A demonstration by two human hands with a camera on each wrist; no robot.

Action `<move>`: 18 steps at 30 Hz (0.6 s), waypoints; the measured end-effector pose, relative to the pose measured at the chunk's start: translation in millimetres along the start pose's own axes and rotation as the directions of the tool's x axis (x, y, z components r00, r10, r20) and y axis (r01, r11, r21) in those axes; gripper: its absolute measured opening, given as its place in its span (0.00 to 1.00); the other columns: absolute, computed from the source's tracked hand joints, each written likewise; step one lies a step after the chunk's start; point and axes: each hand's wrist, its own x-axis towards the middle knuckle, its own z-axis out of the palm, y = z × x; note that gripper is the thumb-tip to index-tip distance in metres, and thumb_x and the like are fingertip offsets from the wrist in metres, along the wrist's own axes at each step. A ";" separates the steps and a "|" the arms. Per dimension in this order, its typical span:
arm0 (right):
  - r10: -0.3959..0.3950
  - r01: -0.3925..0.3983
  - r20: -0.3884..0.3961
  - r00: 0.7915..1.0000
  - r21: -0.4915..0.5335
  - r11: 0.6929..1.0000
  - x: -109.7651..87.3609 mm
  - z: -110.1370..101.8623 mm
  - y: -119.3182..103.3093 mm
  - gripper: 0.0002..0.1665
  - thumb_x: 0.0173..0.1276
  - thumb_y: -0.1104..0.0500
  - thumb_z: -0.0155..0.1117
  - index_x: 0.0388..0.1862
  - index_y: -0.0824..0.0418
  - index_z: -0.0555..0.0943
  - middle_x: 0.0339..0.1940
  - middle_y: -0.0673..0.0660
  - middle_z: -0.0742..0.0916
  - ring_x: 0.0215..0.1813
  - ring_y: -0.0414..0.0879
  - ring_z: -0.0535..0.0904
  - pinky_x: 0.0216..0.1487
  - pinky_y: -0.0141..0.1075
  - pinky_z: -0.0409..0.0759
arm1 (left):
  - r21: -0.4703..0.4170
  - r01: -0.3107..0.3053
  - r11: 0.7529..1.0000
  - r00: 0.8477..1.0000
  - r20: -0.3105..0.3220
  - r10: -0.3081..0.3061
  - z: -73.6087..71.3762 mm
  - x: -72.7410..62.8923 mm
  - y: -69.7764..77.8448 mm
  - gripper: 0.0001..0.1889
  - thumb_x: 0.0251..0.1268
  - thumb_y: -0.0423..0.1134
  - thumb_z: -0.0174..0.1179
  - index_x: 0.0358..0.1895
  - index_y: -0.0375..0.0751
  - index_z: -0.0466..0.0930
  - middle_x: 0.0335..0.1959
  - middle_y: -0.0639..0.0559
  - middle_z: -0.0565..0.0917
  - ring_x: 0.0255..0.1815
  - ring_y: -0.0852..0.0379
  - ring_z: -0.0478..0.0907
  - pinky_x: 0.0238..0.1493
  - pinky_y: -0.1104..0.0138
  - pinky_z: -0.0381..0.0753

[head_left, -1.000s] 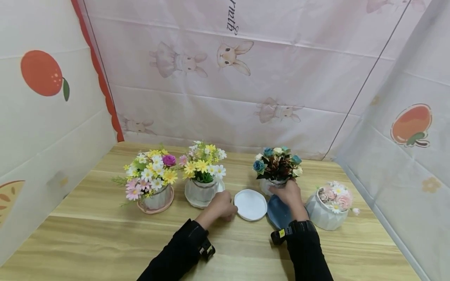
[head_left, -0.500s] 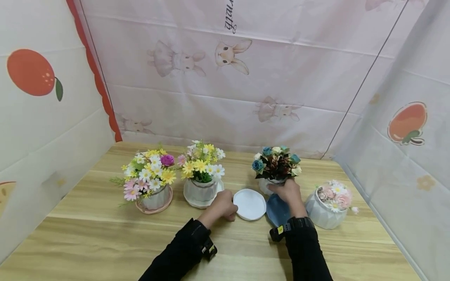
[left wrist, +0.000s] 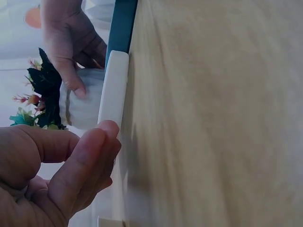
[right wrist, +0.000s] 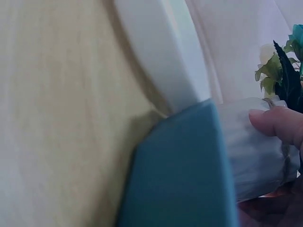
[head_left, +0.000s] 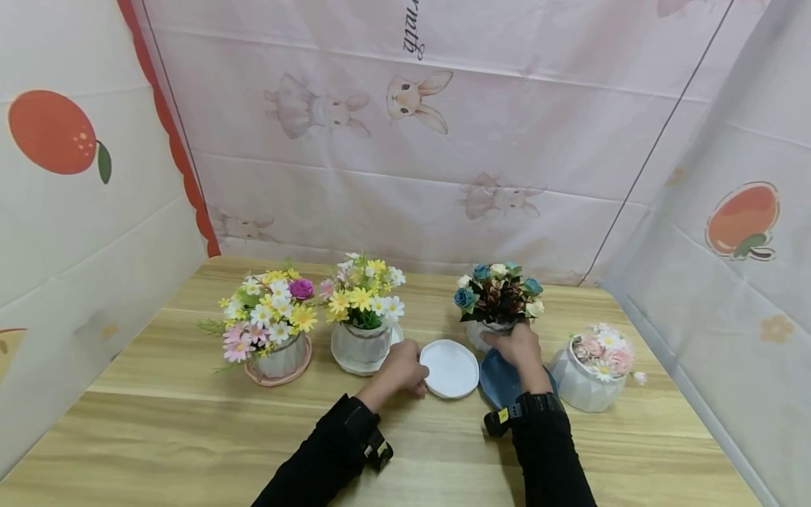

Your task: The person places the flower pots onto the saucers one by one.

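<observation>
Diffuse, even light fills the head view, with a pale sheen on the wooden tabletop and soft-edged shadows beside the black right sleeve. The white saucer reads almost without detail, while the left wall stretches toward the wide-angle edge. The left wrist view is dimmer and greyer, darkest at its corners; a blurry shadow runs beside the saucer near the left hand. A cool bluish cast tints the right wrist view, where the blue saucer looms close and out of focus.
</observation>
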 end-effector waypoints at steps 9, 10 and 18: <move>0.020 -0.020 0.022 1.000 0.012 1.000 -3.6 -0.4 -3.4 0.47 0.59 0.46 0.65 0.65 0.76 0.59 0.59 0.78 0.70 0.59 0.70 0.66 0.54 0.56 0.69 | -0.024 0.016 1.000 1.000 -0.015 -0.017 -3.4 -0.7 1.2 0.02 0.51 0.22 0.54 0.27 0.28 0.76 0.10 0.45 0.78 0.10 0.56 0.78 0.14 0.70 0.78; 0.023 -0.023 0.023 0.999 0.011 1.000 -3.9 -0.6 -3.7 0.47 0.59 0.46 0.65 0.65 0.76 0.59 0.59 0.78 0.70 0.59 0.70 0.66 0.54 0.56 0.69 | -0.021 0.017 1.000 1.000 -0.023 -0.017 -4.1 0.0 1.4 0.02 0.52 0.22 0.54 0.26 0.28 0.76 0.10 0.45 0.78 0.11 0.56 0.78 0.14 0.70 0.77; 0.035 -0.035 0.030 0.999 0.000 0.999 -3.9 -1.7 -4.8 0.50 0.60 0.45 0.65 0.66 0.77 0.56 0.59 0.78 0.69 0.58 0.70 0.66 0.53 0.56 0.69 | 0.049 0.031 0.998 0.996 -0.084 -0.027 -7.0 5.7 2.2 0.07 0.52 0.24 0.54 0.20 0.31 0.73 0.09 0.47 0.78 0.11 0.56 0.78 0.11 0.74 0.72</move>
